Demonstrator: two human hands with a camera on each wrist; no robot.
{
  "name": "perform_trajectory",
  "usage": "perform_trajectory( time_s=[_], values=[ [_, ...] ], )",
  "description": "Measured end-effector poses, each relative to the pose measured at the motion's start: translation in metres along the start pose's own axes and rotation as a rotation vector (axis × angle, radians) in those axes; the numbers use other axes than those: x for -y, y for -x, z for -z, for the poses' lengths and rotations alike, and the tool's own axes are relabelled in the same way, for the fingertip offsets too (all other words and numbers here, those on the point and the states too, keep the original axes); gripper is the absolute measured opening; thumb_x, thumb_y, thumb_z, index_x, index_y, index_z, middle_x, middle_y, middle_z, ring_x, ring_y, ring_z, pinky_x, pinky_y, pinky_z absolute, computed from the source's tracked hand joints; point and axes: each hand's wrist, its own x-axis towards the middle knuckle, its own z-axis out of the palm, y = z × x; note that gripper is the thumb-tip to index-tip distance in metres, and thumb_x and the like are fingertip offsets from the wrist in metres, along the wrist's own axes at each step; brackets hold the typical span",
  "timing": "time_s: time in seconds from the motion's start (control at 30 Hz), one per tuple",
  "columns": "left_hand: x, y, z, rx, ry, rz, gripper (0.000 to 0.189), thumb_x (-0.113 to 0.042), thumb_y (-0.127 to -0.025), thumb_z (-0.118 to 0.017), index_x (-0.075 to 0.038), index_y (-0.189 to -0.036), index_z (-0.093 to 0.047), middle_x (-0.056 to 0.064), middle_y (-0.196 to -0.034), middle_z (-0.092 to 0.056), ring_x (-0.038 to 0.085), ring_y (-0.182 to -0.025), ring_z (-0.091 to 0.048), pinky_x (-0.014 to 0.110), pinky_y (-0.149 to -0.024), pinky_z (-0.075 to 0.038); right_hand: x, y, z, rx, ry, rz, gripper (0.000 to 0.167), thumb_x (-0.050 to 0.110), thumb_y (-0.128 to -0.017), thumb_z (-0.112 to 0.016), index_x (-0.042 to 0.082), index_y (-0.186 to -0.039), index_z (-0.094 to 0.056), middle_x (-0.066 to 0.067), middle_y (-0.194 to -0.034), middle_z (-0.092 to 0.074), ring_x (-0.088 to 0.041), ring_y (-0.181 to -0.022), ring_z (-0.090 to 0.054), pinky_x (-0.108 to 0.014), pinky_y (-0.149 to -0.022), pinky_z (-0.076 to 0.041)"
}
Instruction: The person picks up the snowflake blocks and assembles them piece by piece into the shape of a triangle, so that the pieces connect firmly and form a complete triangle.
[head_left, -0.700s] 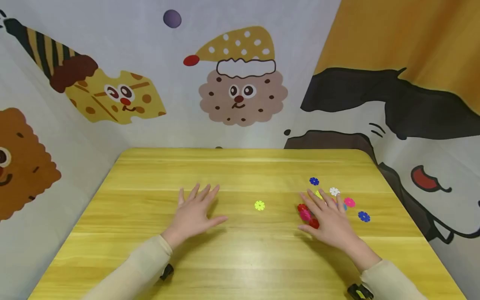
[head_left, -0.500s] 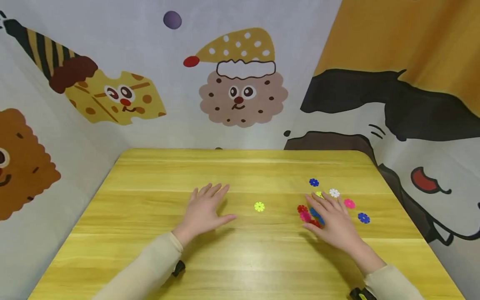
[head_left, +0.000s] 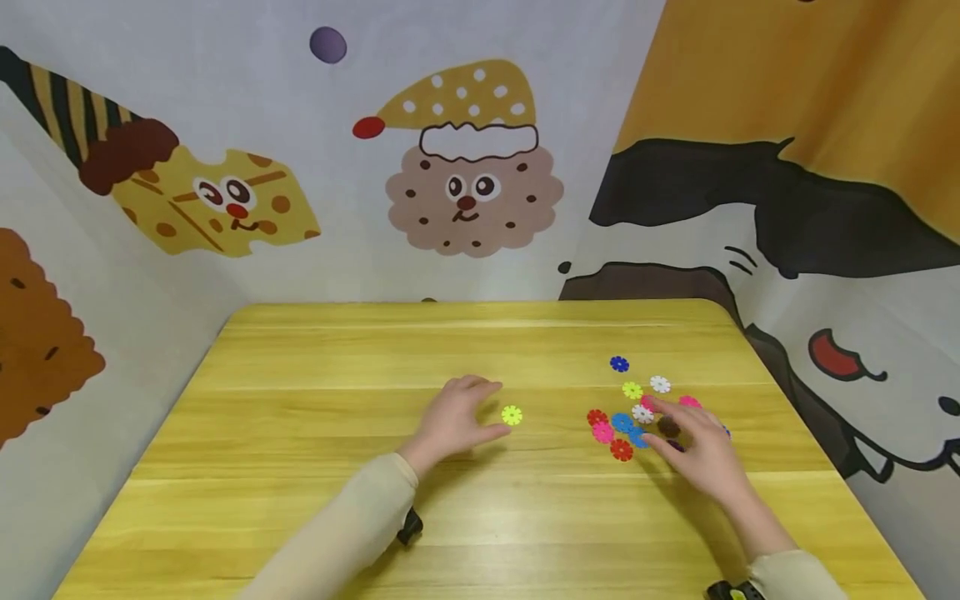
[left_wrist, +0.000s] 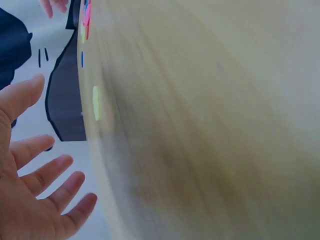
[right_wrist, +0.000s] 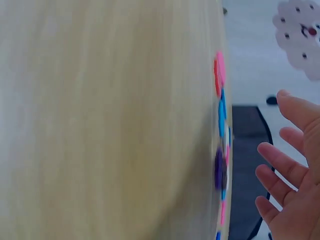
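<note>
My left hand (head_left: 457,421) is beside a lone yellow-green snowflake disc (head_left: 512,415), thumb and fingers parted just to its left. In the left wrist view the fingers spread loosely and hold nothing, with the disc (left_wrist: 96,103) lying flat beyond the thumb. My right hand (head_left: 705,454) is over the right side of a loose group of notched plastic discs, its fingers apart and empty. Among these are a red disc (head_left: 621,450), a pink disc (head_left: 602,432), a light blue disc (head_left: 622,423) and a brown disc (head_left: 669,427). A purple disc (right_wrist: 218,168) shows in the right wrist view. The hand partly covers several.
The wooden table (head_left: 337,350) meets a cartoon-printed cloth (head_left: 285,275) behind and at both sides. A dark blue disc (head_left: 619,364) and a white disc (head_left: 660,384) lie at the far side of the group. A black wrist device (head_left: 410,527) sits under the left sleeve.
My left hand has moved right, up to the lone yellow-green disc, and its fingers have drawn together. My right hand has shifted right, uncovering more discs. The discs look unmoved.
</note>
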Motion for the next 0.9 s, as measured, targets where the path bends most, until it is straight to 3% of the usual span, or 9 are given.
perform_trajectory(
  time_s=[0.23,0.47,0.73,0.9],
  values=[
    [0.001,-0.015,-0.015,0.070,0.155,0.003,0.056,-0.029,-0.085,-0.080,-0.003,-0.132,-0.062,0.012,-0.126,-0.065,0.031,-0.116,-0.057,0.048,-0.103,-0.041,-0.021,0.010,0.019,0.029,-0.005,-0.174,0.052,0.012,-0.083,-0.081,-0.001,-0.130,-0.061,-0.027,-0.123,-0.062,-0.050,-0.114,-0.049,-0.067,-0.091,-0.034],
    [0.001,-0.022,-0.026,0.117,0.285,0.084,0.052,-0.023,-0.083,-0.082,-0.005,-0.129,-0.066,0.011,-0.123,-0.063,0.030,-0.114,-0.055,0.045,-0.097,-0.046,-0.043,0.019,0.039,0.057,0.034,-0.260,0.051,0.017,-0.090,-0.075,-0.006,-0.132,-0.057,-0.034,-0.126,-0.056,-0.056,-0.115,-0.045,-0.072,-0.093,-0.030],
    [0.011,-0.020,-0.027,0.169,0.262,0.050,0.052,-0.015,-0.082,-0.082,-0.006,-0.130,-0.064,0.013,-0.130,-0.057,0.034,-0.122,-0.048,0.053,-0.104,-0.038,-0.073,0.030,0.048,0.151,0.035,-0.436,0.060,0.031,-0.095,-0.069,-0.007,-0.137,-0.051,-0.036,-0.130,-0.049,-0.055,-0.117,-0.043,-0.069,-0.091,-0.036],
    [0.014,-0.023,-0.027,0.188,0.289,0.058,0.050,-0.012,-0.081,-0.083,-0.008,-0.128,-0.065,0.010,-0.129,-0.058,0.032,-0.122,-0.049,0.052,-0.105,-0.038,-0.085,0.035,0.050,0.209,-0.008,-0.495,0.063,0.034,-0.096,-0.066,-0.009,-0.138,-0.048,-0.037,-0.134,-0.044,-0.055,-0.120,-0.038,-0.070,-0.094,-0.033]
  ],
)
